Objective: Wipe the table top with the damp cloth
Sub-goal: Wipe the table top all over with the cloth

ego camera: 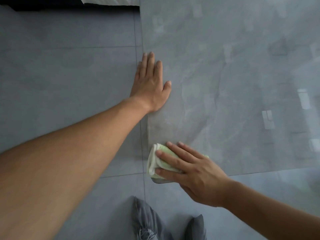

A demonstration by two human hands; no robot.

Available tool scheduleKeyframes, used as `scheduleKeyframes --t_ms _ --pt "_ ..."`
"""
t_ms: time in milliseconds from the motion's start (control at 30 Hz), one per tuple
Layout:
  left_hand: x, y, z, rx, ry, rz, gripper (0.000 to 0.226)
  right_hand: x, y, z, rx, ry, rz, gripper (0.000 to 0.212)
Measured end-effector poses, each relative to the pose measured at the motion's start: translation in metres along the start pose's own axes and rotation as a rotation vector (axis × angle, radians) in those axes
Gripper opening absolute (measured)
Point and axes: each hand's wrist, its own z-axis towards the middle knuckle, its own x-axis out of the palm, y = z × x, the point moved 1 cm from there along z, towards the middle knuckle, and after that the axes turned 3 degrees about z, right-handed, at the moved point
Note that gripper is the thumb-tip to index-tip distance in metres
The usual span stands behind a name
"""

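At the near corner of the surface (pixel 233 66), your right hand (pixel 195 175) pins the cloth (pixel 156 161) under flat fingers, grip wide; left hand (pixel 150 84) flat on its edge. Imo press evenly and overlap strokes out from that corner.

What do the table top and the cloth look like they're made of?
Table top: probably polished stone or a stone-look slab, grey with pale veins, glossy enough to mirror bright rectangles. Cloth: soft textile, maybe microfibre, pale green and white, folded in layers.
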Motion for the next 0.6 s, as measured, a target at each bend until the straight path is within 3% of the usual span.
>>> scheduleKeyframes --t_ms 100,233,333,400,467,533,600 --pt "0.001 0.002 -0.003 0.011 0.015 -0.007 0.072 -0.006 -0.037 0.003 0.107 -0.059 -0.001 0.065" --pt "0.001 -0.004 -0.036 0.083 0.022 0.005 0.076 -0.041 -0.121 0.013 0.703 -0.368 0.072 0.054" --pt "0.004 -0.022 -0.086 0.262 -0.001 -0.007 0.069 -0.056 -0.147 0.043 0.949 -0.442 0.146 0.054" --pt "0.009 -0.035 -0.119 0.405 0.03 -0.003 0.064 -0.053 -0.142 0.057 0.843 -0.415 0.108 0.054" --pt "0.011 -0.041 -0.135 0.489 0.055 0.029 0.062 -0.05 -0.139 0.055 0.572 -0.305 0.032 0.052" --pt "0.011 -0.043 -0.139 0.484 0.056 0.045 0.063 -0.057 -0.153 0.052 0.356 -0.187 0.001 0.05" --pt "0.011 -0.045 -0.139 0.462 0.074 0.054 0.064 -0.071 -0.178 0.067 0.302 -0.153 -0.004 0.05"
